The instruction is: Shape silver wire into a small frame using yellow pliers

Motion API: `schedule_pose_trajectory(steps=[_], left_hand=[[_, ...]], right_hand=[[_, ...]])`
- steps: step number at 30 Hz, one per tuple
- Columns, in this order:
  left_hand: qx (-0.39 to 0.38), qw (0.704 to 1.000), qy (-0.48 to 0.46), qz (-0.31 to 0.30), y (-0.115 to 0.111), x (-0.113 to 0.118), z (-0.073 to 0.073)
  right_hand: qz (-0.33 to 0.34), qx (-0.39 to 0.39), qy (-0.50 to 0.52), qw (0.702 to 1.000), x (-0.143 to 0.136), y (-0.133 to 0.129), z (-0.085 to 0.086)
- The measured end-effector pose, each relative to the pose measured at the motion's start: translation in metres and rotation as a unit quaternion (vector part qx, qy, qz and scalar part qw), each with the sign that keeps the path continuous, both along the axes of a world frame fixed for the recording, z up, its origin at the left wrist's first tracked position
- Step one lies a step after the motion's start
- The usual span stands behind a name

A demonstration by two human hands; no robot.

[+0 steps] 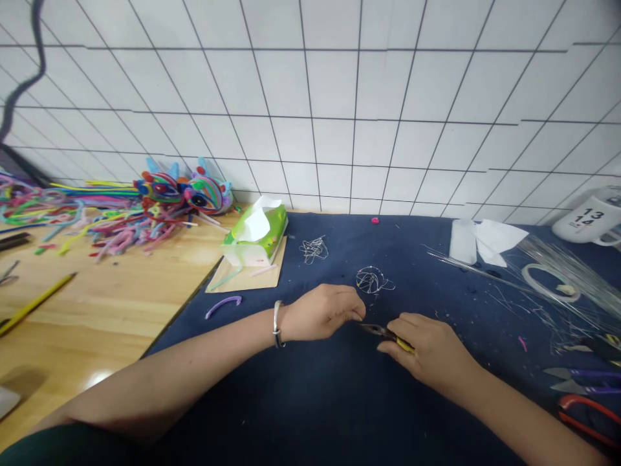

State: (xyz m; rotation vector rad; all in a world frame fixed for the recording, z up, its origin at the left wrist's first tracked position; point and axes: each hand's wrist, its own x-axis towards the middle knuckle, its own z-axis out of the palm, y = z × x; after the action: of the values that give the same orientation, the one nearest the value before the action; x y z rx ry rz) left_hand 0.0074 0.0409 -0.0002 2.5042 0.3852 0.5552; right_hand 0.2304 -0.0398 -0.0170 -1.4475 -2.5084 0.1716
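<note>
A dark green sleeve point(72, 446) is covering the near left corner, and two bare forearms are reaching out over matte navy cloth point(301, 401). The right hand point(431, 349) is closing around the yellow grips of dark metal pliers point(376, 330), thumb below and fingers above, the tapering nose pointing left towards the other hand. The left hand point(325, 312) is pinching with thumb and fingertips drawn together beside that nose; whatever is sitting in the pinch is too small to tell. How far the plier tips are opening is also unclear. A smooth silvery bracelet point(277, 323) is circling the left wrist.

Just beyond the hands, a round wire form point(371, 280) is lying in thin, shiny loops, and a looser wire tangle point(314, 249) is resting farther left. A curved purple piece point(223, 304) is lying by the left forearm, near a flat tan board point(247, 278) that is bearing a crinkled green tissue pack point(266, 233).

On the far left, fuzzy stems point(121, 226) are sprawling over glossy pale wood below striped, rounded figures point(194, 191) (one is wearing blue points like horns). On the right, straight fine wires point(567, 265) are fanning beside a pale coil point(550, 283), white paper point(499, 239) and a white mug point(589, 220); purple-handled scissors point(582, 382) and a red looped handle point(589, 417) are lying nearer.
</note>
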Motion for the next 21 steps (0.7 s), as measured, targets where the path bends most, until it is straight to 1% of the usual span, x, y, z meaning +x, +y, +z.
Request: schedule_pose_trajectory(steps=[2,4,8,10,13,14,16,18,19,21], left_hand=[[0.003,1.0,0.004,-0.007,0.001,0.0,0.0],[-0.001,1.0,0.009,0.006,0.001,0.0,0.002],[-0.03,0.997,0.026,0.062,0.002,0.001,0.008],[-0.049,0.996,0.033,0.072,0.002,0.001,0.01],[-0.06,0.995,0.036,0.075,0.003,0.001,0.009],[-0.061,0.994,0.033,0.085,0.004,0.001,0.008],[-0.074,0.989,0.022,0.124,0.006,0.001,0.005],[-0.129,0.977,0.014,0.169,0.008,0.0,0.001],[-0.175,0.967,0.013,0.187,0.009,0.0,0.0],[-0.289,0.935,0.006,0.203,0.009,0.001,-0.004]], right_hand=[[0.0,-0.027,0.011,1.0,0.001,0.001,0.001],[0.0,-0.027,0.017,0.999,0.002,0.001,0.0],[-0.003,0.05,0.004,0.999,0.004,0.003,-0.005],[-0.003,0.086,-0.012,0.996,0.004,0.004,-0.008],[-0.002,0.111,-0.035,0.993,0.004,0.005,-0.009],[-0.005,0.116,-0.041,0.992,0.003,0.005,-0.009],[-0.011,0.126,-0.051,0.991,0.003,0.006,-0.009],[-0.014,0.143,-0.063,0.988,0.004,0.006,-0.009],[-0.012,0.155,-0.07,0.985,0.004,0.006,-0.009],[-0.004,0.187,-0.087,0.979,0.004,0.004,-0.007]])
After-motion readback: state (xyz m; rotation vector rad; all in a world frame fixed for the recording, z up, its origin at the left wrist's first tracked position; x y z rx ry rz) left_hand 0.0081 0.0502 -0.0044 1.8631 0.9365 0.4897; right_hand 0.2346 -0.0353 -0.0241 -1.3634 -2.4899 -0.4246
